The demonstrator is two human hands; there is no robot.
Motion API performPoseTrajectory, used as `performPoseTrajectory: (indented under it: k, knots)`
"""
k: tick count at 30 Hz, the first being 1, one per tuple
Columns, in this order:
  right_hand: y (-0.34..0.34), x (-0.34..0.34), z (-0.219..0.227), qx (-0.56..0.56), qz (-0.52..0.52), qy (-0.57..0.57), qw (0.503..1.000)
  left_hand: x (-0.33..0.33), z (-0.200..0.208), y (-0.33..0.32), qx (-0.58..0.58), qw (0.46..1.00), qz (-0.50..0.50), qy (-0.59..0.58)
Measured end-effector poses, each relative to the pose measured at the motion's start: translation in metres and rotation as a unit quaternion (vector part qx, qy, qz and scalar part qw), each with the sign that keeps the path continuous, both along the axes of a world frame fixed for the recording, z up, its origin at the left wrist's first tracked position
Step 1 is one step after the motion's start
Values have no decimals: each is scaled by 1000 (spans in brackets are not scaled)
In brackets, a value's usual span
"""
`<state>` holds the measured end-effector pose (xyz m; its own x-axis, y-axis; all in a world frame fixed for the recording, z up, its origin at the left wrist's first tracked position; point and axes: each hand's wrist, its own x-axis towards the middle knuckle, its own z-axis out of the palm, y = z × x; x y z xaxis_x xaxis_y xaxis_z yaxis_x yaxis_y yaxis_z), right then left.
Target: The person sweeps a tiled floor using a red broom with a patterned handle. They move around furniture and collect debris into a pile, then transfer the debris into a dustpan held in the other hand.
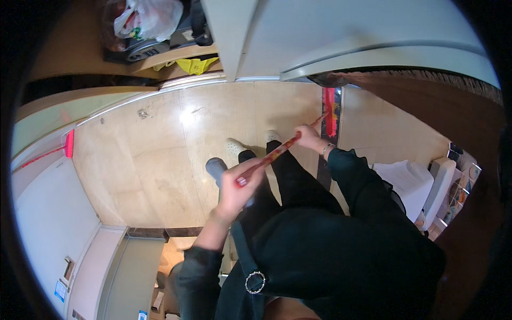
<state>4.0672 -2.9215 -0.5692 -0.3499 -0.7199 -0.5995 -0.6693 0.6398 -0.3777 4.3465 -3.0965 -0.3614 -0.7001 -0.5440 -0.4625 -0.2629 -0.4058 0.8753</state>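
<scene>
A long broom with a red patterned handle [281, 150] slants across in front of me. Its narrow red head [330, 112] rests on the dark threshold strip [325, 160] at the far right; the bristles cannot be made out. My left hand [234, 189] is closed round the upper end of the handle, close to my body. Further down the shaft, my right hand [312, 140] grips it, a bracelet at the wrist. Both arms are in dark sleeves.
Light floor tiles [144, 170] lie around my feet, beside a pale clog [234, 146] and a grey slipper [216, 169]. Another red long-handled tool [69, 144] leans at the left. A cabinet holds a plastic bag [154, 18] and a safe [146, 52]. Brown cloth [426, 101] hangs at right.
</scene>
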Motion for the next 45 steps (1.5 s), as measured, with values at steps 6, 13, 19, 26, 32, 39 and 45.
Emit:
performPoseTrajectory:
  k: [6,13,19,26,32,39,45]
  knots:
    - [98,-104,-20,-136,-121,41,982,-151,-71,89,46,996,-72,-33]
    - [44,-95,-59,-155,-106,-133,973,-165,-52,65,147,979,125,-60]
    - [-54,31,-40,-226,-36,-122,966,-54,-5,6,126,962,217,-109]
    - [-197,208,21,-322,53,-255,910,94,82,-77,-21,914,355,-196]
    - [-307,329,83,-389,132,-341,846,184,154,-119,-158,874,407,-215]
    - [-362,366,124,-243,336,-282,865,218,189,-113,-298,839,379,-252]
    - [-379,366,151,-169,429,-261,848,240,208,-115,-278,824,428,-247]
